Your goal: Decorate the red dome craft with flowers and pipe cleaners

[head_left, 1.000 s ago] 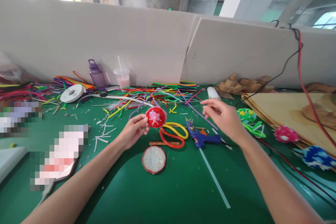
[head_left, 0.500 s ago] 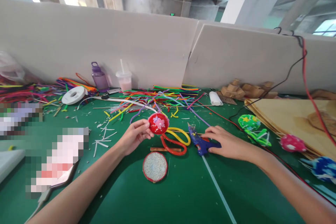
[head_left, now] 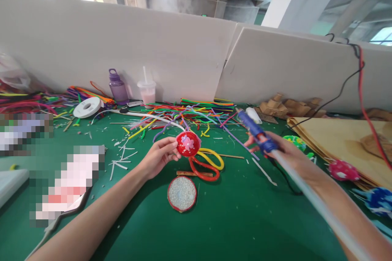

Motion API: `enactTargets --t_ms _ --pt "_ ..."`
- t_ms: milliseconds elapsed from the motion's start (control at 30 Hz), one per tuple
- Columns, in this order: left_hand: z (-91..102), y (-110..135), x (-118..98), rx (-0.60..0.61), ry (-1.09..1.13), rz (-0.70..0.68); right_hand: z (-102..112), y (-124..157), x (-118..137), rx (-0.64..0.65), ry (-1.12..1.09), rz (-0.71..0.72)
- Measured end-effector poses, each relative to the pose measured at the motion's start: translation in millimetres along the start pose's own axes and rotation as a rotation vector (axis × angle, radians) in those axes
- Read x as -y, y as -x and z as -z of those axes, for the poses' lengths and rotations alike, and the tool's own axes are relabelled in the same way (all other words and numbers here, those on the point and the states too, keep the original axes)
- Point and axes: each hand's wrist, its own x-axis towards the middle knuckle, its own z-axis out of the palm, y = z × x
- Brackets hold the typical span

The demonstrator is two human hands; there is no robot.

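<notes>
Between the fingertips of my left hand [head_left: 161, 155] is a small round red piece [head_left: 189, 149] with a pink flower and white beads on it. My right hand [head_left: 280, 151] is closed around a blue hot glue gun [head_left: 255, 128], its nozzle pointing away and up to the left. A long translucent glue stick [head_left: 309, 195] runs out of the gun's back end over my right forearm. On the table below my left hand lies a red-rimmed round dish of white beads [head_left: 182, 194]. Scissors with a red and a yellow handle loop [head_left: 204, 170] lie just beyond it.
Many coloured pipe cleaners [head_left: 171, 116] are heaped at the back, near a purple bottle [head_left: 118, 87] and a lidded cup [head_left: 147, 91]. A white ribbon spool [head_left: 87, 107] lies left. At right are fuzzy pink [head_left: 343, 170] and blue [head_left: 375, 202] pieces, brown paper [head_left: 324, 130] and hanging cables [head_left: 361, 85].
My right hand has lifted the glue gun off the table, with its glue stick trailing. White scraps formerly behind the gun now show. My left hand still holds the red piece in nearly the same place.
</notes>
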Motion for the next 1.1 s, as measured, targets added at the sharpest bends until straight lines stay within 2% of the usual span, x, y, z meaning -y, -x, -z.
enactTargets --t_ms 67,200,367,533,767,1100 --pt "-0.1 0.0 0.2 0.008 -0.002 -0.001 -8.7 -1.9 10.3 -0.064 -0.161 0.056" --pt "-0.3 -0.2 0.9 0.011 -0.004 0.011 -36.9 -1.2 16.4 -0.138 -0.289 0.075" --pt "0.0 -1.4 3.6 0.0 -0.005 0.024 -60.2 6.0 3.1 -0.004 -0.336 0.014" --pt "0.3 -2.9 4.8 -0.003 -0.007 0.011 -64.0 7.7 -4.3 0.064 -0.394 -0.016" --pt "0.6 -2.8 5.7 0.016 -0.018 0.027 -65.3 5.2 -3.6 0.091 -0.419 -0.025" --pt "-1.7 -2.4 5.5 0.029 -0.043 0.034 -68.1 3.2 -9.4 0.252 -0.681 -0.078"
